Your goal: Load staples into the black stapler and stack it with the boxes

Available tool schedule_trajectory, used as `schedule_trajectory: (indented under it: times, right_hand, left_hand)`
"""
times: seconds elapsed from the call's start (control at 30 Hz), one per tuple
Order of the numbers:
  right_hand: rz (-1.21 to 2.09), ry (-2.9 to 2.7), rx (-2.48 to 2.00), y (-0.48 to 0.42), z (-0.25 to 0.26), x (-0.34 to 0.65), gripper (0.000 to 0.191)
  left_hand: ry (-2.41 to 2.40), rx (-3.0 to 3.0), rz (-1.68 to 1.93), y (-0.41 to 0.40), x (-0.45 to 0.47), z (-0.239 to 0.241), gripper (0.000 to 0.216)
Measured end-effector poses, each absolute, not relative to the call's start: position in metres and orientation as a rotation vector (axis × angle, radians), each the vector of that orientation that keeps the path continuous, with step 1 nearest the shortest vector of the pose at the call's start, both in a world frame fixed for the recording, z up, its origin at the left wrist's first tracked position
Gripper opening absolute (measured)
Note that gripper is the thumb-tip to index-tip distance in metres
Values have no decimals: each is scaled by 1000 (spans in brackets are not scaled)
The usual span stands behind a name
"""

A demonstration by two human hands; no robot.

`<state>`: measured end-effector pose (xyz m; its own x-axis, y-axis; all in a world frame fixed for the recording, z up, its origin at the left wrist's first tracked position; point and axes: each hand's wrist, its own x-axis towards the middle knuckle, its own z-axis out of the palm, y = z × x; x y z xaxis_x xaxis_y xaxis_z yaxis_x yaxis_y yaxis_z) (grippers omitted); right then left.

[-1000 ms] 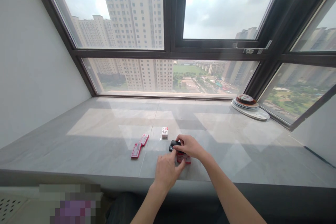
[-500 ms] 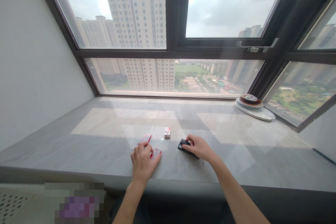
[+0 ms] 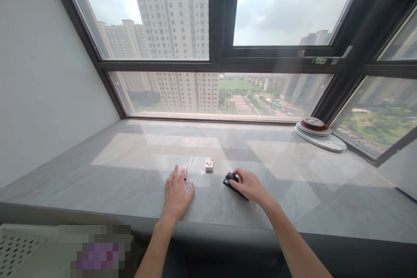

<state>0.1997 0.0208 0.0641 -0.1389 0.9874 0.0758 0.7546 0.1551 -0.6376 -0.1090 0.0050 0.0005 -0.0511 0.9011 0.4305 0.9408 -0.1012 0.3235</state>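
My left hand (image 3: 176,193) lies flat with its fingers stretched out over a slim red-and-white packet (image 3: 184,171), covering much of it. By its thumb is a clear, pink-tinged piece (image 3: 188,186), partly hidden under the hand. On the right, my right hand (image 3: 249,186) is closed around a black stapler (image 3: 230,178), which rests on the grey stone sill. A small white-and-red box (image 3: 209,165) with a dark picture on its front stands between the hands, a little farther back and touched by neither.
The glossy marble sill (image 3: 130,173) runs below a dark-framed window (image 3: 221,67). Stacked plates or lids (image 3: 321,137) stand in the far right corner. A white perforated container (image 3: 19,247) and a blurred purple patch (image 3: 99,255) are below the front edge at left.
My left hand's fingers have straightened and the hand has shifted left, covering more of the clear piece. My right hand keeps its hold on the stapler. The view has shifted slightly.
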Motion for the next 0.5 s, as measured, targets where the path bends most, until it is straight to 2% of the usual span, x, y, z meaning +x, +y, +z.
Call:
schedule_trajectory:
  times: [0.13,0.27,0.37,0.5]
  right_hand:
    - [664,-1892,-1667,13,63,198,34]
    - [823,-1716,-1642,3,47,196,49]
    - [874,-1537,-1599,-4,37,192,59]
    - [966,-1416,-1485,-13,35,186,61]
  left_hand:
    - [-2056,-2264,-882,22,-80,-5,69]
    - [-1997,-2320,-915,36,-43,-3,76]
    - [-1879,-2371,-924,43,-22,5,66]
    - [-1772,-2403,-940,35,-13,10,47]
